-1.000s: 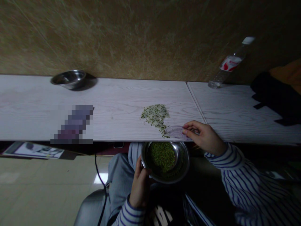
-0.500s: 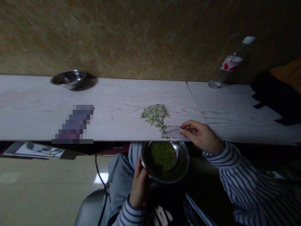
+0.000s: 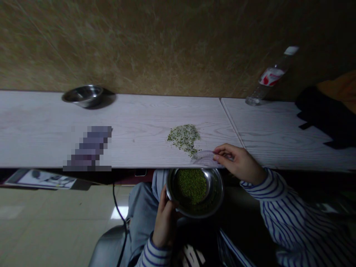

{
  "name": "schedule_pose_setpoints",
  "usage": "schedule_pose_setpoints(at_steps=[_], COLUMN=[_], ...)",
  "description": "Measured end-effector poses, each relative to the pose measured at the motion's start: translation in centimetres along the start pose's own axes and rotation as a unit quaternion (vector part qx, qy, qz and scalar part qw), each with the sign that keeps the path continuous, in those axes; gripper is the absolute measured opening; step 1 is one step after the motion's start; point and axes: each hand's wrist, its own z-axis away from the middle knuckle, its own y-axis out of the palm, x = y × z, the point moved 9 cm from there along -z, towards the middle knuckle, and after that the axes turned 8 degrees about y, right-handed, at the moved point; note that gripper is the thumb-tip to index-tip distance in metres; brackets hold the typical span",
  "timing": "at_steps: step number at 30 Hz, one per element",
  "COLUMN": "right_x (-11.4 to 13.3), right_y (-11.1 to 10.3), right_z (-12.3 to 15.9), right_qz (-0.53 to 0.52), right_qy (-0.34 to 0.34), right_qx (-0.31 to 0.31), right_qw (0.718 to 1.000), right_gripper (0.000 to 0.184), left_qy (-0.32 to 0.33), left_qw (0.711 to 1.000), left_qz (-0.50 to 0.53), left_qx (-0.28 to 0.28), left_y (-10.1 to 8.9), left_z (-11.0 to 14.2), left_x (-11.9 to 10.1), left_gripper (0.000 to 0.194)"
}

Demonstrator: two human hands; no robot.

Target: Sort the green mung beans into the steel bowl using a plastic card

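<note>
My left hand [image 3: 165,222] grips the left rim of a steel bowl [image 3: 217,191], held just below the table's front edge. Green mung beans [image 3: 191,185] cover much of the bowl's bottom. Between the thumb and fingers of my right hand [image 3: 240,161] is a clear plastic protractor [image 3: 205,157], lying low over the tabletop by the front edge. Its left end meets the near tail of a pile of green beans mixed with white grains [image 3: 183,137], probably rice.
A second steel bowl [image 3: 83,97] stands at the back left by the wall. A blurred-out flat object [image 3: 93,146] lies in front of it. At the back right are a plastic bottle [image 3: 268,79] and dark cloth [image 3: 328,115]. A black cable [image 3: 119,211] hangs at the left.
The few beans at the protractor's near edge have gone from the tabletop. The protractor has shifted only slightly. The left hand still holds the bowl in place.
</note>
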Motion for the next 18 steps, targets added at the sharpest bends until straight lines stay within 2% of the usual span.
schedule_pose_setpoints(at_steps=[4,9,16,18], right_x=[-1.2,-1.6,-1.7,-1.9], right_y=[-1.4,-2.7,-3.9,-4.1], right_z=[-0.2,0.1,0.5,0.5], right_qz=[-0.036,-0.047,-0.050,-0.067], right_qy=[0.023,0.037,0.045,0.051], right_qx=[-0.033,-0.063,-0.087,-0.089], right_qw=[0.999,0.996,0.994,0.992], right_gripper=[0.038,0.045,0.045,0.047], left_qy=[-0.010,-0.003,0.011,0.015], left_qw=[1.000,1.000,1.000,0.999], left_qz=[0.007,0.010,-0.016,-0.010], left_qx=[-0.009,-0.017,-0.025,-0.050], left_y=[-0.4,-1.1,-3.6,-4.6], left_z=[0.3,0.5,-0.2,-0.4], left_x=[0.1,0.1,0.1,0.1], left_gripper=[0.075,0.072,0.062,0.064])
